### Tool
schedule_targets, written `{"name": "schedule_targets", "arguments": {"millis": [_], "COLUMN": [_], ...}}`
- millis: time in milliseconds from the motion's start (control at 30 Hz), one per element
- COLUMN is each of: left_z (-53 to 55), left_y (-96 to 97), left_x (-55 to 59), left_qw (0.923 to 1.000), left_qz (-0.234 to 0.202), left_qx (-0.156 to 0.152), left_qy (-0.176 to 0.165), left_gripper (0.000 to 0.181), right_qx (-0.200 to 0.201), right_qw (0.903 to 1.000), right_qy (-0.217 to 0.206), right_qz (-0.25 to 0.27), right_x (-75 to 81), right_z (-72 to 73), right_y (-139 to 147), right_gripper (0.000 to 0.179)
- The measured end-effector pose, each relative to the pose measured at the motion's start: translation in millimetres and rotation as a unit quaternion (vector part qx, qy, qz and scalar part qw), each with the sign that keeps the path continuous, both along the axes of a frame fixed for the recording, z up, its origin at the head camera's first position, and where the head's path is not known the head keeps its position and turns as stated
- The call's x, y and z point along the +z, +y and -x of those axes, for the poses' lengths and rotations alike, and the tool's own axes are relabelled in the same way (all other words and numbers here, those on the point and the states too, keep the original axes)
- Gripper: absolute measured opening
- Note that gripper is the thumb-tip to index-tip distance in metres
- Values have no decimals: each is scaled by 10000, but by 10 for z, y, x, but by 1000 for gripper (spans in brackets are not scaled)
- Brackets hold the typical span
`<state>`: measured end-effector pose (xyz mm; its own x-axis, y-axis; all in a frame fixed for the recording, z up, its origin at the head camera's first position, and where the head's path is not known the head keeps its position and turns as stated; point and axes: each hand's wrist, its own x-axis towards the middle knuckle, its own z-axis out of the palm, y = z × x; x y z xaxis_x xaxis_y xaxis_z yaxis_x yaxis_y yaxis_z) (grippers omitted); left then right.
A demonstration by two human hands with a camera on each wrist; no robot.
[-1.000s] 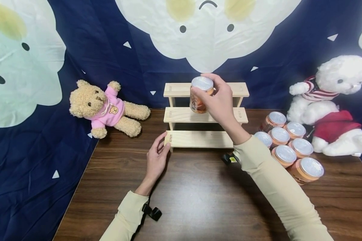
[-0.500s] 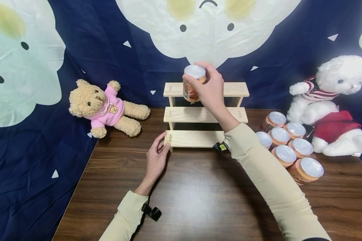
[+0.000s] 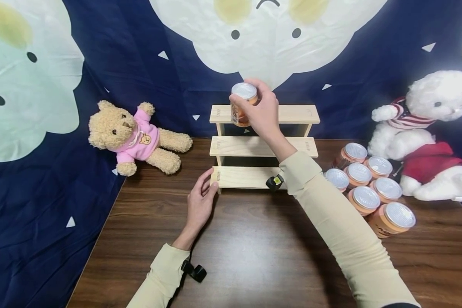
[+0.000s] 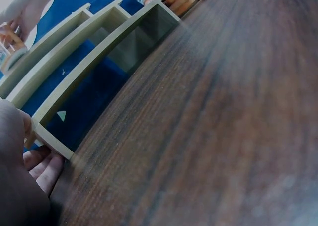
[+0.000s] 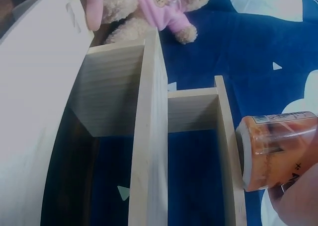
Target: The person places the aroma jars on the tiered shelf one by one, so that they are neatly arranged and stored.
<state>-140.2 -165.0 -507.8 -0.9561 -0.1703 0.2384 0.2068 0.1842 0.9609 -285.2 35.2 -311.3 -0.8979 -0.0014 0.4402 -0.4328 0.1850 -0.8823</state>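
A three-step wooden rack stands at the back middle of the table. My left hand grips the left end of its lowest step; in the left wrist view, the fingers lie around that end. Over the left part of the top step, my right hand holds an orange can with a silver lid, upright, thumb on the near side. In the right wrist view, the base of the can is at the top board; whether it touches, I cannot tell.
Several similar silver-lidded cans stand grouped on the table at the right. Behind them sits a white plush bear. A tan teddy bear in pink lies left of the rack. A dark blue cloth hangs behind.
My right hand has moved the can up and to the left, from in front of the middle step to over the top step's left part. My left hand stays on the rack.
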Motion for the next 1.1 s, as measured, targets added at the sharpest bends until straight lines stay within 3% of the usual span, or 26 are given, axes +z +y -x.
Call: {"name": "schedule_targets", "arguments": {"millis": [167, 267, 367, 633, 733, 900, 1100], "left_z": [40, -6, 8, 149, 170, 129, 21], "left_y": [-20, 10, 8, -77, -103, -70, -6], "left_x": [-89, -18, -39, -301, -335, -266, -52], "left_qw": [9999, 9999, 10000, 9997, 9994, 9994, 10000], "left_qz": [-92, -87, -44, -226, -311, -240, -49], "left_qx": [-31, -50, -16, -19, -39, 26, -9], "left_qy": [81, 100, 83, -38, -114, -231, 50], "left_gripper": [44, 45, 45, 46, 47, 45, 45], "right_qx": [53, 30, -22, -299, -427, -688, -824], "right_qw": [9996, 9991, 9988, 9954, 9940, 9921, 9920], "right_qy": [-90, -108, -146, -439, -497, -563, -494], "right_qz": [-257, -399, -457, -800, -882, -890, -820], "right_x": [5, 15, 25, 104, 122, 130, 126], "right_z": [43, 69, 88, 141, 156, 171, 178], "right_y": [11, -2, -32, -140, -189, -243, -286], "right_gripper": [64, 64, 64, 66, 67, 66, 66]}}
